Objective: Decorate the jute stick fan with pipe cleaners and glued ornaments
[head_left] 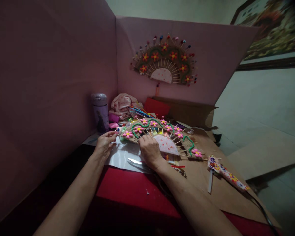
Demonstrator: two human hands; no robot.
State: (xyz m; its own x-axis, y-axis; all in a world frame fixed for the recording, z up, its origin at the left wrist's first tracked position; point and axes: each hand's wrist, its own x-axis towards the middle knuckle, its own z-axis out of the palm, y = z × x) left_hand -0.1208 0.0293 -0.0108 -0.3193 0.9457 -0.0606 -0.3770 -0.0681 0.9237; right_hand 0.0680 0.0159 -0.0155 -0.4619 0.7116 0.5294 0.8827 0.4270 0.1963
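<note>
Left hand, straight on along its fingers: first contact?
Likely the fan's left end, right at the left hand's fingertips; depth makes it unclear whether they already touch.

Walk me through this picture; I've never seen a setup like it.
There is no machine: a person works bare-handed, and a camera worn on the head looks forward and down. The left hand pinches the left end of a flower-decorated fan; the right hand curls at its ribs, the grip partly hidden. Scissors lie beside that hand, and a flower-patterned corded tool, perhaps a glue gun, rests on brown cardboard to the right. Behind, a purple bottle stands at left; a similar fan shows against the pink panel.
</note>
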